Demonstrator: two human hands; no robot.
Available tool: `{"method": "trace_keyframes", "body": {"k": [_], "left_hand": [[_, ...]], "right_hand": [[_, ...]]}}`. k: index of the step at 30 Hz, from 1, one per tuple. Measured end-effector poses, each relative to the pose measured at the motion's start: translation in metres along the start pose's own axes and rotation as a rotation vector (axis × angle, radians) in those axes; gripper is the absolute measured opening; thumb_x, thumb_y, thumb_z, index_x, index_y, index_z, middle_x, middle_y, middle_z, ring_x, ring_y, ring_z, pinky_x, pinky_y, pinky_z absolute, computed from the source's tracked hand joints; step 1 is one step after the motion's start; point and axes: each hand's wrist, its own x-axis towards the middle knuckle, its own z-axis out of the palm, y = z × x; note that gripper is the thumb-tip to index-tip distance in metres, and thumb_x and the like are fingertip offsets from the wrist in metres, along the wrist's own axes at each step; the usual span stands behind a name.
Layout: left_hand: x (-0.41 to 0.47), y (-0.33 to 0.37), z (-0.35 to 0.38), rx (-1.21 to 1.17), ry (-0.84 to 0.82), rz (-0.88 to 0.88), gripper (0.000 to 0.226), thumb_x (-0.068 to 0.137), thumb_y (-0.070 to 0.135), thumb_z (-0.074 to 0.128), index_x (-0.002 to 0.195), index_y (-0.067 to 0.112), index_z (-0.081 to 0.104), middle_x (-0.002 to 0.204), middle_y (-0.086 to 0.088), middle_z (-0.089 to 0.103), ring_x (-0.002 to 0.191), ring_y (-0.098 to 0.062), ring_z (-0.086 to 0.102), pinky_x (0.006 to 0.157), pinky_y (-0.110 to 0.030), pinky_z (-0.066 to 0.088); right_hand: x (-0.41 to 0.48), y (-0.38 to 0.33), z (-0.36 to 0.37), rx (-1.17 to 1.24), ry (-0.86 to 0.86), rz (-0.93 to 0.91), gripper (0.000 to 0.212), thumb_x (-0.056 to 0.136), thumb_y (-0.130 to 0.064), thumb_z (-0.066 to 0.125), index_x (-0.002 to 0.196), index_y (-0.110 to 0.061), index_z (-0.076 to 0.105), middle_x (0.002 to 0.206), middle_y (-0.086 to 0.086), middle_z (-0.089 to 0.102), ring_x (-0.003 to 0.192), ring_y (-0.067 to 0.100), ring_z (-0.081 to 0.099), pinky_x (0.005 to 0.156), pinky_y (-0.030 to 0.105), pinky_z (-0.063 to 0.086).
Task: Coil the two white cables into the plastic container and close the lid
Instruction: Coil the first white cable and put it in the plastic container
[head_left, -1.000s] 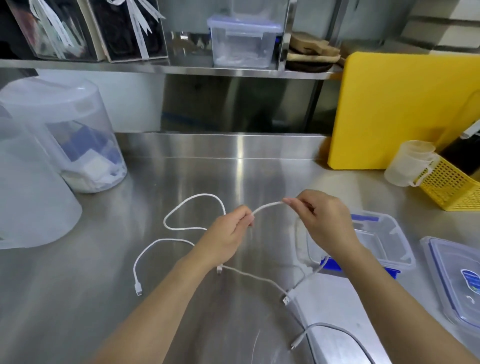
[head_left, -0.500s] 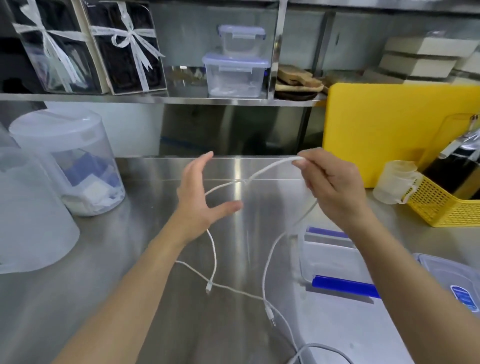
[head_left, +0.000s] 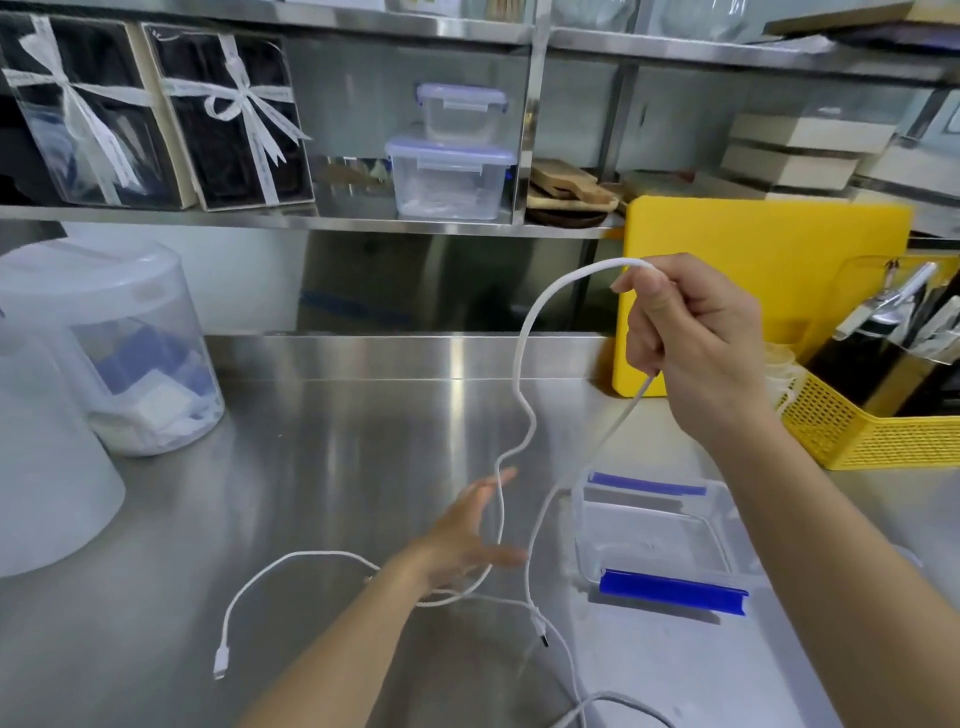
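My right hand (head_left: 691, 343) is raised above the counter and grips a white cable (head_left: 524, 353) at its bend, so both strands hang down from it. One strand ends in a plug (head_left: 542, 635) dangling just above the steel. My left hand (head_left: 467, 540) is low, fingers spread, with the hanging strand running between its fingers. A second white cable (head_left: 291, 564) lies on the counter at the left, its plug at the front. The clear plastic container (head_left: 660, 530) with blue clips stands open under my right forearm. Its lid is out of view.
A yellow mesh basket (head_left: 872, 441) with bottles and a yellow cutting board (head_left: 769, 249) stand at the right. Two large translucent tubs (head_left: 119, 338) occupy the left of the steel counter (head_left: 322, 467). A grey cable (head_left: 623, 701) loops at the front edge.
My right hand has lifted the cable higher and to the right. My left hand has dropped from near the top of the cable down toward the counter, fingers still spread.
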Motion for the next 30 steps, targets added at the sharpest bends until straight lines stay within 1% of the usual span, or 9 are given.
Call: {"method": "trace_keyframes", "body": {"k": [3,8,11,13,17,21,25,28,30], "left_hand": [[0.009,0.016,0.008,-0.117,-0.008,0.064,0.013,0.089,0.026,0.058,0.099,0.032,0.063,0.121,0.014,0.054,0.116,-0.010,0.050,0.105,-0.031,0.033],[0.017,0.015,-0.016,-0.317,0.395,0.136,0.030,0.096,0.003,0.040,0.071,0.012,0.054,0.055,0.002,0.063,0.048,-0.003,0.059,0.067,-0.029,0.044],[0.016,0.031,-0.045,-0.155,0.601,0.224,0.027,0.097,0.010,0.038,0.077,0.014,0.055,0.061,-0.001,0.051,0.055,-0.013,0.048,0.062,-0.025,0.040],[0.011,0.049,-0.059,-0.061,0.648,0.274,0.024,0.098,0.017,0.038,0.090,0.017,0.060,0.069,0.005,0.051,0.062,-0.010,0.047,0.063,-0.021,0.040],[0.008,0.074,-0.076,0.201,0.837,0.377,0.027,0.097,0.018,0.043,0.110,0.015,0.066,0.102,0.002,0.064,0.091,-0.011,0.055,0.081,-0.021,0.041],[0.011,0.075,-0.086,0.186,1.022,0.296,0.023,0.093,0.018,0.053,0.106,0.012,0.070,0.104,-0.006,0.069,0.091,-0.016,0.058,0.074,-0.019,0.041],[0.010,0.068,-0.093,0.176,1.020,0.234,0.017,0.088,0.019,0.061,0.096,0.012,0.073,0.095,-0.006,0.072,0.087,-0.019,0.062,0.072,-0.024,0.042],[0.008,0.074,-0.092,0.137,0.954,0.272,0.013,0.083,0.016,0.066,0.091,0.010,0.074,0.089,-0.004,0.072,0.082,-0.016,0.062,0.068,-0.017,0.044],[0.005,0.085,-0.087,0.066,0.837,0.325,0.012,0.081,0.013,0.068,0.090,0.008,0.075,0.083,-0.003,0.071,0.072,-0.008,0.061,0.064,-0.009,0.042]], "right_hand": [[-0.001,0.004,-0.007,-0.012,0.051,0.032,0.020,0.093,-0.019,0.045,0.081,-0.023,0.061,0.048,-0.011,0.046,0.041,0.009,0.037,0.037,0.024,0.032],[-0.012,0.029,-0.038,-0.234,0.081,0.244,0.024,0.096,-0.020,0.046,0.081,-0.020,0.064,0.050,-0.005,0.052,0.043,0.012,0.044,0.044,0.026,0.039],[-0.027,0.055,-0.046,-0.610,-0.044,0.596,0.029,0.093,-0.031,0.049,0.104,-0.010,0.066,0.093,0.012,0.068,0.086,0.025,0.062,0.077,0.040,0.048],[-0.034,0.059,-0.041,-0.887,-0.090,0.708,0.046,0.088,-0.032,0.057,0.129,-0.009,0.049,0.132,0.016,0.051,0.120,0.031,0.046,0.098,0.044,0.036],[-0.039,0.048,-0.014,-0.999,0.063,0.636,0.067,0.085,-0.025,0.063,0.140,-0.010,0.028,0.141,0.013,0.040,0.125,0.033,0.040,0.103,0.045,0.034],[-0.039,0.042,0.000,-0.983,-0.712,0.819,0.020,0.086,-0.034,0.060,0.094,-0.015,0.059,0.075,0.000,0.061,0.061,0.011,0.058,0.060,0.023,0.052],[-0.043,0.018,0.006,-0.282,-1.403,0.812,0.030,0.087,-0.024,0.060,0.108,-0.003,0.062,0.080,0.012,0.068,0.053,0.007,0.057,0.053,0.017,0.048],[-0.042,0.014,0.018,0.216,-0.961,0.755,0.017,0.086,-0.011,0.060,0.101,-0.013,0.065,0.078,0.000,0.069,0.065,0.013,0.064,0.061,0.020,0.053],[-0.035,0.029,0.032,-0.080,-0.486,0.536,0.023,0.085,-0.016,0.063,0.107,-0.022,0.060,0.101,-0.005,0.065,0.097,0.014,0.061,0.081,0.022,0.051]]}}
